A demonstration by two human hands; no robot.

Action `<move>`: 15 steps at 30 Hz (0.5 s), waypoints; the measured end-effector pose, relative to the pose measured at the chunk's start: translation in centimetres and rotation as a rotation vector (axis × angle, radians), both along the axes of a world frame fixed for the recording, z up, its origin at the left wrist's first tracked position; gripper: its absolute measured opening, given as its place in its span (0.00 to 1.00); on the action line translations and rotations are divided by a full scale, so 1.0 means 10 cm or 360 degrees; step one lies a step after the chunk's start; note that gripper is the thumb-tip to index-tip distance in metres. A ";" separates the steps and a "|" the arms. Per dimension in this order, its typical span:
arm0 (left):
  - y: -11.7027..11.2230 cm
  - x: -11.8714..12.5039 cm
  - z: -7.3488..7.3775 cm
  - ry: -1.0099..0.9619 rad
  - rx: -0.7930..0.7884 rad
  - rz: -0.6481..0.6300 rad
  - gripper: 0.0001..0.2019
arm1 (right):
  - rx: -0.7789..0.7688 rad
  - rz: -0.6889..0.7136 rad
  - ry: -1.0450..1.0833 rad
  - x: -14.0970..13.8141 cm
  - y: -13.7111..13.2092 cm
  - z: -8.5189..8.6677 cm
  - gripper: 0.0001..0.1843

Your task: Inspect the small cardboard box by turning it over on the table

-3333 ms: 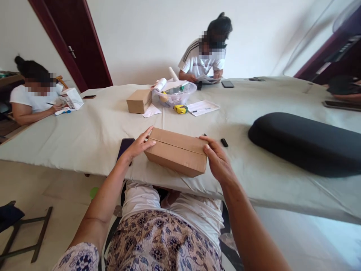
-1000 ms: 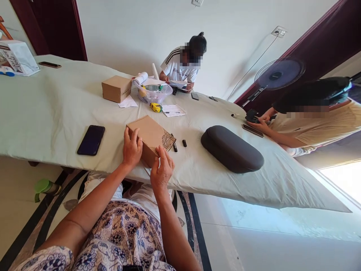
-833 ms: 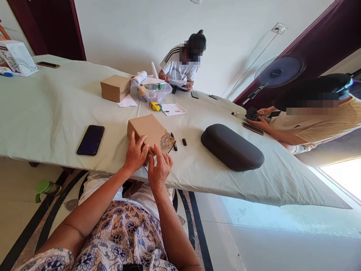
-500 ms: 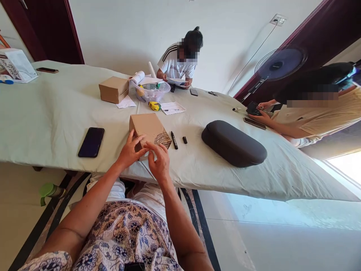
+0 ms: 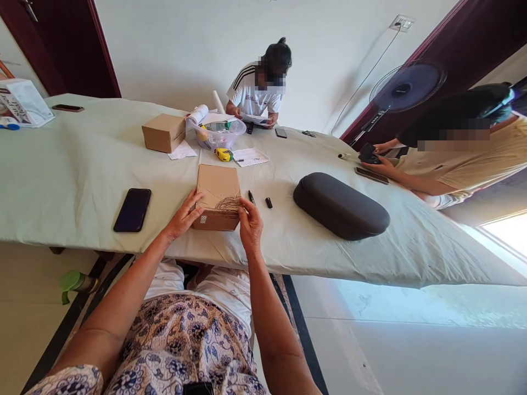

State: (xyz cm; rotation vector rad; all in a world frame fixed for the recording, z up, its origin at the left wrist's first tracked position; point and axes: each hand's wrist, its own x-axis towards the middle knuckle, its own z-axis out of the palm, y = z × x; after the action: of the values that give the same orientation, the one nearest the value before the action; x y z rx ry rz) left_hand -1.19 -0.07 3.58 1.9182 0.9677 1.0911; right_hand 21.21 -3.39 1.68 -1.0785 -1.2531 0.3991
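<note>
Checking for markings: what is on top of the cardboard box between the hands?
A dark scribble near the front right corner of the cardboard box; otherwise bare cardboard. The left hand and right hand cover its near corners; closed, its contents are hidden.

The box (image 5: 217, 189) is matt brown cardboard with dark pen scribble on top. The worktop (image 5: 82, 170) is covered in pale, creased cloth. At the box's 9 o'clock a phone (image 5: 132, 209) shows a glossy black face. At 3 o'clock a pad (image 5: 341, 206) looks smooth, matt and dark. At 12 o'clock stands a clear plastic bowl (image 5: 220, 135).
</note>
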 end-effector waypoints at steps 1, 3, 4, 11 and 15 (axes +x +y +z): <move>0.03 -0.01 0.00 -0.0041 -0.0033 -0.0008 0.32 | -0.0006 0.0054 0.0076 0.01 0.02 -0.02 0.17; 0.08 -0.03 0.01 -0.0141 -0.0094 -0.0016 0.33 | -0.0014 0.0158 0.0172 0.05 0.06 -0.07 0.19; 0.11 -0.02 0.00 -0.0200 -0.0119 -0.0015 0.33 | -0.0027 0.0210 0.0193 0.06 0.08 -0.09 0.21; 0.17 0.14 -0.14 -0.0511 -0.0129 0.0168 0.35 | -0.0214 0.0345 0.0215 0.08 0.13 -0.24 0.24; 0.12 0.21 -0.17 -0.0496 -0.0002 0.0184 0.35 | -0.0271 0.0379 0.0224 0.08 0.13 -0.29 0.25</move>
State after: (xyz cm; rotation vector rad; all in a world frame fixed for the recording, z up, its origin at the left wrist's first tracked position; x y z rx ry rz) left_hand 0.91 1.17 1.85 1.6432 0.9092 1.4067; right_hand 21.99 -2.08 -1.27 -1.0273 -1.2418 0.7622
